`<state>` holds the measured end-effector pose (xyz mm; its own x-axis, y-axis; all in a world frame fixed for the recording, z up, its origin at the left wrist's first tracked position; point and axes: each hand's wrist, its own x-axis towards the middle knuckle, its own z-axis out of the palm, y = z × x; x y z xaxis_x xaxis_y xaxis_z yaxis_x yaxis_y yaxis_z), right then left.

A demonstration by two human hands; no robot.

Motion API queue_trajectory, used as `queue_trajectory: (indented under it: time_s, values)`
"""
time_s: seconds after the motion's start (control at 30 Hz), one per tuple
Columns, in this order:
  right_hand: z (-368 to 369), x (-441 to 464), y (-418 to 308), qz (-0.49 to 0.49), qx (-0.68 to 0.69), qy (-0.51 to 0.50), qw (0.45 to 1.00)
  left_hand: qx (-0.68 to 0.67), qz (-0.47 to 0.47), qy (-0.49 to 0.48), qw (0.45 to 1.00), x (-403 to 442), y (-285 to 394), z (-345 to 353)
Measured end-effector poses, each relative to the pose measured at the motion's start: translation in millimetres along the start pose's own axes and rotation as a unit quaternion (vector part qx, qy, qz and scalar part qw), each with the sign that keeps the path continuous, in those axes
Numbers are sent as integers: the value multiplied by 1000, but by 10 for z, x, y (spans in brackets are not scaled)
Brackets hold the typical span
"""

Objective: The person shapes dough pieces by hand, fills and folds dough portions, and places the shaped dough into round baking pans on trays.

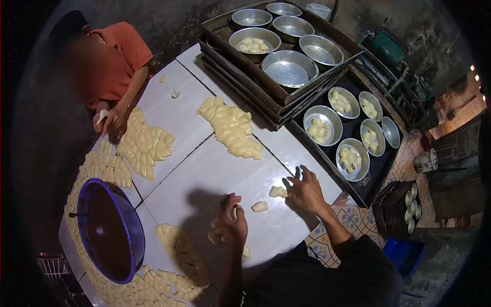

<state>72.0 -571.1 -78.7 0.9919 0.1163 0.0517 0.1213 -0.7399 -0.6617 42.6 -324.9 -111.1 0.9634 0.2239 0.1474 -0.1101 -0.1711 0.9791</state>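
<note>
The left hand (236,225) curls (grip unclear), the right hand (305,193) spreads by a dough scrap (277,192); pans (336,127) beyond hold portions, slabs (230,127) ahead remain.

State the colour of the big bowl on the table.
The bowl is bluish purple, best seen in head view.

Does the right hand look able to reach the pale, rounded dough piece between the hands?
Likely yes: the right hand is close, and white tabletop surrounds the rounded dough piece; only a small, uneven dough lump lies near the way.
</note>
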Motion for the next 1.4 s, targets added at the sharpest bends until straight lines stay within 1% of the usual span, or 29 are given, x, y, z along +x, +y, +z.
queue_trajectory:
  time_s: [0.03,0.07,0.1,0.17,0.23,0.3,0.33,0.37,0.4,0.43,0.5,0.53,0.57,0.63,0.67,0.7,0.77,0.83,0.9,0.93,0.97,1.03,1.07,1.1,1.17,1.23,1.27,1.3,1.4]
  values:
    - [140,41,16,14,-26,68,997,-7,-28,10,1000,5,51,-101]
    - [267,162,20,131,183,61,972,-16,-55,24,998,8,79,-142]
    - [453,307,113,126,223,56,965,-14,-56,27,998,23,76,-140]
    - [503,724,-61,53,188,37,980,-7,22,-13,1000,204,37,-96]
    - [582,1264,-94,-58,139,93,984,-1,6,-23,1000,343,-92,41]
    - [734,1690,66,-212,7,110,971,2,-75,-51,996,482,-151,284]
    - [767,1809,112,-198,1,56,979,-10,-82,-59,995,533,-174,385]
    - [720,1845,86,-199,0,61,978,-23,-89,-65,994,582,-180,491]
    - [650,1856,55,-170,55,-39,983,-18,-105,-31,994,612,-154,620]
    - [602,1848,21,-138,109,-142,974,-65,-146,-11,987,672,-162,724]
    - [512,1662,-94,-75,268,-89,956,-194,-242,72,948,778,-332,848]
    - [480,1566,-53,-64,260,-51,962,-298,-277,107,907,849,-205,911]
    - [382,1409,-138,-50,328,-27,943,-361,-347,145,853,919,0,933]
    - [137,1072,-452,-89,437,16,895,-477,-375,69,792,1067,-422,954]
    - [119,919,-534,-101,447,55,887,-527,-443,33,724,1164,-286,930]
    - [73,791,-585,-130,454,70,879,-496,-492,61,713,1263,-3,948]
    - [-24,582,-692,-124,484,92,861,-575,-450,43,682,1324,-11,1004]
    - [-159,456,-673,-155,517,145,830,-586,-427,32,688,1317,-206,996]
    - [-409,404,-719,-151,567,212,782,-479,-453,17,752,1228,-155,916]
    - [-477,402,-674,-147,544,239,790,-461,-461,41,757,1176,-91,913]
    - [-521,387,-640,-142,521,265,799,-484,-462,23,743,1108,-78,880]
    - [-446,431,-500,-130,500,241,822,-561,-449,39,694,1032,-87,893]
    - [-360,452,-429,-133,441,206,863,-580,-441,24,684,1000,-42,898]
    - [-284,465,-490,-100,440,164,877,-599,-433,9,673,959,4,905]
    - [-66,470,-461,-77,443,150,881,-602,-401,-55,688,858,-52,933]
    - [36,466,-445,-75,443,163,878,-572,-413,-43,707,714,-107,993]
    - [35,482,-448,-78,466,190,861,-602,-428,-46,673,690,33,940]
    - [30,509,-445,-81,487,218,842,-604,-426,-45,672,658,97,874]
    - [-6,530,-330,-31,552,218,804,-564,-376,-145,721,523,69,570]
